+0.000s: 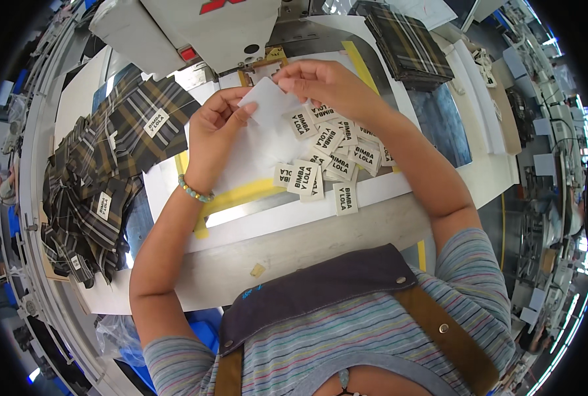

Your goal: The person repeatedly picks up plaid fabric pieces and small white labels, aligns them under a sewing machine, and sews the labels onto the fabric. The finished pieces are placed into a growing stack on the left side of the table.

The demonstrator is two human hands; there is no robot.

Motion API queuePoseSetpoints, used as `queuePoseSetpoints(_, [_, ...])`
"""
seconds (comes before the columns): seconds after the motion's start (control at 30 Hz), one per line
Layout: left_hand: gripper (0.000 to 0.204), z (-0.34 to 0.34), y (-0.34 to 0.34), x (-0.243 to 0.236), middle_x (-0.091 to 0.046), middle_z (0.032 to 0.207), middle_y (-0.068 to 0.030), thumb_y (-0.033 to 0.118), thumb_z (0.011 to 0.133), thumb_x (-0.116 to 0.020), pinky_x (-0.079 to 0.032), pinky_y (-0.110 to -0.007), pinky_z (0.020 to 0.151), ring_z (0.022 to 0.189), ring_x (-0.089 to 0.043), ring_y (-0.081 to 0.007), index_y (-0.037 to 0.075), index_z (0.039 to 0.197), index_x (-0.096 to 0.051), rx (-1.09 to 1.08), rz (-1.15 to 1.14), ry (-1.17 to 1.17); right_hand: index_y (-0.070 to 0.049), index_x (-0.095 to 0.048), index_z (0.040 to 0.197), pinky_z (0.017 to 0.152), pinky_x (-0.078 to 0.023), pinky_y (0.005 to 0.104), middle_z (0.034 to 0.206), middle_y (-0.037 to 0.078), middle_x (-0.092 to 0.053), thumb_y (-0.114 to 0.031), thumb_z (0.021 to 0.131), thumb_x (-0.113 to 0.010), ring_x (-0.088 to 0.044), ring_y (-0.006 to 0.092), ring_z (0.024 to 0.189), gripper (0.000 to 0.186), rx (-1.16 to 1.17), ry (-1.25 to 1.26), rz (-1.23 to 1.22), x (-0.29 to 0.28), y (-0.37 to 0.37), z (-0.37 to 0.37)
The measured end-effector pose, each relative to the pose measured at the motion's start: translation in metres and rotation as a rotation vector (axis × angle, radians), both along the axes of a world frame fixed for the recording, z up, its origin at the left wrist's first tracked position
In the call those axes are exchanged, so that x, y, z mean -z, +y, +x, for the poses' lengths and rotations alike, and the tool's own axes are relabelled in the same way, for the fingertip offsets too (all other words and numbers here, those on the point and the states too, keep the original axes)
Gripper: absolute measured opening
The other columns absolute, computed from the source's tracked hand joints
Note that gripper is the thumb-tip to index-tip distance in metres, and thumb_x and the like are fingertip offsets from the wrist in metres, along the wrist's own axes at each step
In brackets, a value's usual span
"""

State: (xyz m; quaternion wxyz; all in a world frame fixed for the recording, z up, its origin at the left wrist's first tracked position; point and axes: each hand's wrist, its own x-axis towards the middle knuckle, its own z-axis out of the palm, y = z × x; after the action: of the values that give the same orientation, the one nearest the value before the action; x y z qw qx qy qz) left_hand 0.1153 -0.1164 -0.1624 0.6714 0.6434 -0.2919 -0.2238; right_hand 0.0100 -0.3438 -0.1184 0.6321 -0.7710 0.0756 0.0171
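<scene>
In front of the sewing machine's needle area, I hold up a small white translucent sheet (265, 104). My left hand (216, 129) pinches its left edge between thumb and fingers. At its upper right edge, the thumb and fingers of my right hand (317, 86) are closed in a pinch. A loose pile of cream fabric labels with dark print (337, 142) lies just below my right hand, some overlapping and some turned over. The sewing machine (215, 33) stands directly beyond both hands, with a brass-coloured part (267, 59) under its head.
Plaid fabric pieces (142, 125), some bearing labels, heap up at the left. A folded plaid stack (409, 49) sits at the far right. Yellow tape (241, 195) borders the white work surface. A plastic bag (119, 336) hangs below the table's near left edge.
</scene>
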Motion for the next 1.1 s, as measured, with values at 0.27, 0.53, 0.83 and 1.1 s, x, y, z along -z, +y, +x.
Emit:
queuePoseSetpoints(0.27, [0.028,-0.002,0.002,0.006,-0.075,0.103,-0.0017,0.007,0.098,-0.078,-0.053,-0.026,0.083,0.090,-0.066,-0.0084,0.001,0.125,-0.073,0.040,-0.001,-0.072,0.001,-0.079,0.110,0.078,-0.054,0.0259,0.094,0.006,-0.079,-0.024,0.098,-0.078,-0.069,0.0090,0.085,0.028,0.095,0.105,-0.102,0.006,-0.006,-0.013])
queuePoseSetpoints(0.53, [0.037,-0.001,0.008,-0.004,-0.076,0.116,-0.0095,0.007,0.092,-0.079,-0.058,-0.038,0.092,0.104,-0.071,-0.0287,0.002,0.128,-0.071,0.089,0.189,-1.014,-0.002,-0.078,0.102,0.073,-0.052,0.0312,0.085,0.007,-0.076,-0.018,0.094,-0.071,-0.069,0.0131,0.078,0.019,-0.159,0.050,-0.792,0.004,-0.062,0.025])
queuePoseSetpoints(0.83, [0.065,-0.007,0.002,-0.002,-0.053,0.162,-0.0119,0.028,0.095,-0.077,-0.040,-0.047,0.119,0.145,-0.047,-0.0367,0.001,0.149,-0.056,0.261,0.431,-1.165,-0.006,-0.081,0.117,0.077,-0.056,0.0375,0.091,0.011,-0.079,-0.024,0.091,-0.074,-0.072,0.0236,0.081,0.032,0.013,-0.130,-0.688,0.040,-0.064,0.057])
queuePoseSetpoints(1.1, [0.066,-0.012,0.004,-0.001,-0.050,0.164,-0.0135,0.028,0.095,-0.077,-0.037,-0.049,0.119,0.147,-0.045,-0.0363,0.001,0.151,-0.055,0.274,0.423,-1.069,-0.007,-0.077,0.128,0.096,-0.054,0.0388,0.130,0.016,-0.071,-0.026,0.099,-0.072,-0.066,0.0283,0.117,0.035,-0.015,-0.305,-0.966,0.021,-0.047,-0.001])
